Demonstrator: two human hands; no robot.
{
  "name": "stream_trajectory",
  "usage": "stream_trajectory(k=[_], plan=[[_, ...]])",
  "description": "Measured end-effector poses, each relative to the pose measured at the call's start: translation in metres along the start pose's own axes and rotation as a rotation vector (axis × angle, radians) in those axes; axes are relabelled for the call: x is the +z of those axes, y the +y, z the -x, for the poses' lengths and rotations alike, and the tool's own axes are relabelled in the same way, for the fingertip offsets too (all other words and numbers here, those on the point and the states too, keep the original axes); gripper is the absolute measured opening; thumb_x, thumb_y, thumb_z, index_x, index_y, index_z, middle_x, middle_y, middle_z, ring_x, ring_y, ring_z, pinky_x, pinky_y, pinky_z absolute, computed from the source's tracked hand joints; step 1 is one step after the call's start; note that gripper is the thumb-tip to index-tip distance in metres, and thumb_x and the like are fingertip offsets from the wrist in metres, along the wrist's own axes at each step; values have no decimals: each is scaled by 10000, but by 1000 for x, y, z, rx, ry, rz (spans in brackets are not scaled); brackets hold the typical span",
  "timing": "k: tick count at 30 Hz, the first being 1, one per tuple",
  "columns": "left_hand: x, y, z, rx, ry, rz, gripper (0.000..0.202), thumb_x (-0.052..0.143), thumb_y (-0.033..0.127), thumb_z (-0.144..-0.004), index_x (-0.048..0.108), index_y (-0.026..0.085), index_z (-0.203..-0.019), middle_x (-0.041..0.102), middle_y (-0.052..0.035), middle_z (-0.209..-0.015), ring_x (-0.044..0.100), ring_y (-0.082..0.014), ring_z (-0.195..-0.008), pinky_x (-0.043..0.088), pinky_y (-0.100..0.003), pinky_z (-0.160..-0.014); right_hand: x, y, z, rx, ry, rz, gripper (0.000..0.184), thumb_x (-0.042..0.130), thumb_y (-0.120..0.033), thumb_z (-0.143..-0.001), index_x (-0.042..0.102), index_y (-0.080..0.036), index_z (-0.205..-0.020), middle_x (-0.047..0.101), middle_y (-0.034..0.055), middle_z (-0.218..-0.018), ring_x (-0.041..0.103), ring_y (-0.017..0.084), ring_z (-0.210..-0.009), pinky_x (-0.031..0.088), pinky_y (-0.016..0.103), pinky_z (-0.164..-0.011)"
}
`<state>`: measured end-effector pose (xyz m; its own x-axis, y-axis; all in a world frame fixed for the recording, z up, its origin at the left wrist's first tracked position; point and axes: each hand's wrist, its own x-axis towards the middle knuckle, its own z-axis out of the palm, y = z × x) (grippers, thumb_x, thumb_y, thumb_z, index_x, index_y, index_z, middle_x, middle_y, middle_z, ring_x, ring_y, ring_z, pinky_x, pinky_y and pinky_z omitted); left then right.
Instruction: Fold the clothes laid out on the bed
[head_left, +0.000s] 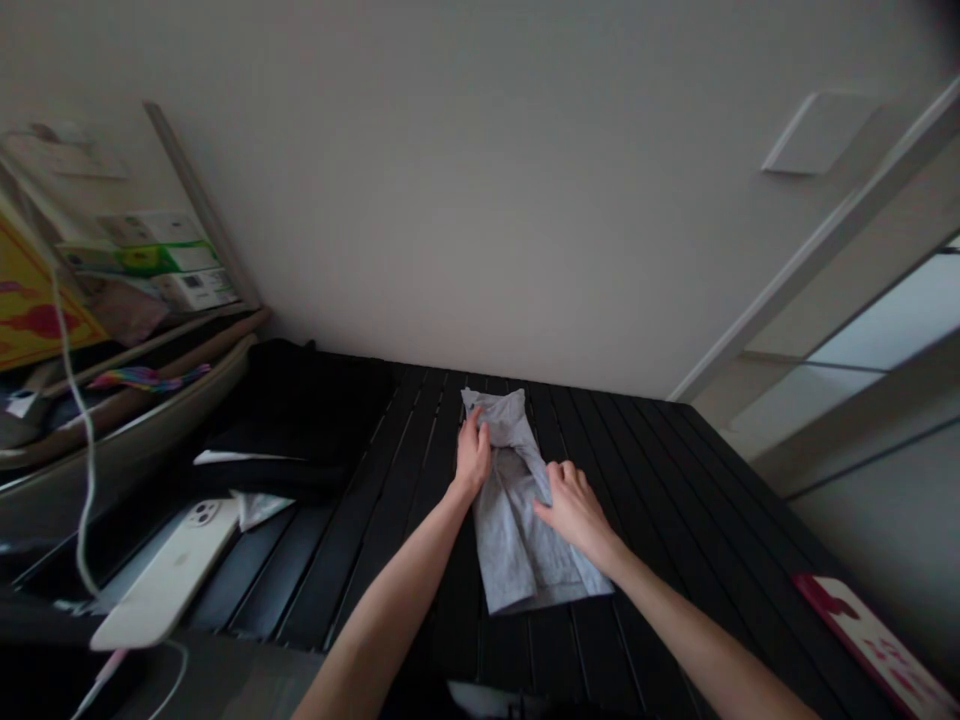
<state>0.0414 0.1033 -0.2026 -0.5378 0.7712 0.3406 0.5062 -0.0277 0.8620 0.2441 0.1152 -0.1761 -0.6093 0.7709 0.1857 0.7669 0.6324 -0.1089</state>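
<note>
A dimly lit, plain grey wall (480, 200) — a flat white plate (821, 133) mounted at right — rises behind the black slatted tabletop (645, 465).

Blk slatted table (637, 470): gray garment (517, 560) mid, folded blk cloth (300, 410) L, wht phone (169, 575) nr L front.

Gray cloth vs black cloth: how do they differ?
Color: the gray cloth is light, the black cloth dark.
Contact: the left hand and right hand touch the gray cloth; neither touches the black cloth.
Place: the gray cloth lies right of the black cloth.
Shared: both lie on the slatted table.
</note>
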Motion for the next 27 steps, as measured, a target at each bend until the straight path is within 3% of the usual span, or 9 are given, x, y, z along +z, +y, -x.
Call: stream_trajectory(k=[3,6,8,12,16,21,23,25,27], plan=[[-3,15,8,149,-97,-115,443,366,248,-914,458,153,-1337,466,-107,-1427,373,-210,-1356,287,-422,-1136,-6,-5,32,-17,39,163,128,563,-200,-786,585,-187,-911,593,132,-961,564,296,-945,476,365,-735],[-8,35,27,282,-341,-295,377,420,162,-854,583,174,-1194,494,-97,-1405,323,-224,-1387,240,-448,-1155,-16,-8,39,-31,38,168,148,474,-112,-823,593,-197,-846,610,109,-882,585,253,-896,473,335,-742],[-16,46,48,287,-493,-429,354,460,187,-845,612,180,-1165,487,-110,-1411,263,-271,-1413,229,-492,-1150,-23,-10,37,-17,62,124,166,443,-117,-846,588,-197,-836,610,97,-869,597,234,-856,479,326,-741],[-42,54,108,285,-659,-645,639,527,449,-849,414,161,-1408,311,-156,-1519,134,-361,-1433,203,-573,-1130,-25,-17,39,-99,74,-121,188,414,-152,-882,595,-186,-919,623,104,-1004,618,224,-917,511,334,-795],[-76,57,155,394,-766,-717,744,392,554,-906,162,190,-1512,157,-120,-1573,118,-300,-1446,193,-512,-1151,-21,-21,61,-312,-152,-379,280,418,-117,-877,603,-158,-1083,607,125,-1223,574,225,-1151,485,358,-970],[-112,69,171,481,-903,-679,937,448,689,-821,85,182,-1520,95,-132,-1578,82,-314,-1449,108,-549,-1158,-44,-6,88,-377,-363,-461,508,469,-317,-924,414,-180,-1410,407,100,-1475,360,203,-1366,313,357,-1139],[-120,71,171,513,-963,-663,984,487,697,-790,85,172,-1518,80,-147,-1577,80,-332,-1446,80,-591,-1144,-51,2,97,-379,-491,-420,804,645,-425,-800,298,-175,-1480,230,112,-1560,243,259,-1417,274,380,-1154],[-126,72,172,544,-1002,-660,980,556,650,-773,117,181,-1512,115,-151,-1574,112,-339,-1442,73,-613,-1135,-51,7,108,-410,-620,-362,1108,795,-439,-617,196,-177,-1511,71,132,-1586,141,333,-1433,258,425,-1154],[-132,73,173,574,-1016,-667,873,624,518,-788,210,204,-1489,220,-144,-1555,185,-337,-1428,84,-616,-1133,-48,7,119,-460,-667,-299,1190,846,-342,-545,171,-197,-1515,1,140,-1584,91,375,-1430,250,462,-1149]])
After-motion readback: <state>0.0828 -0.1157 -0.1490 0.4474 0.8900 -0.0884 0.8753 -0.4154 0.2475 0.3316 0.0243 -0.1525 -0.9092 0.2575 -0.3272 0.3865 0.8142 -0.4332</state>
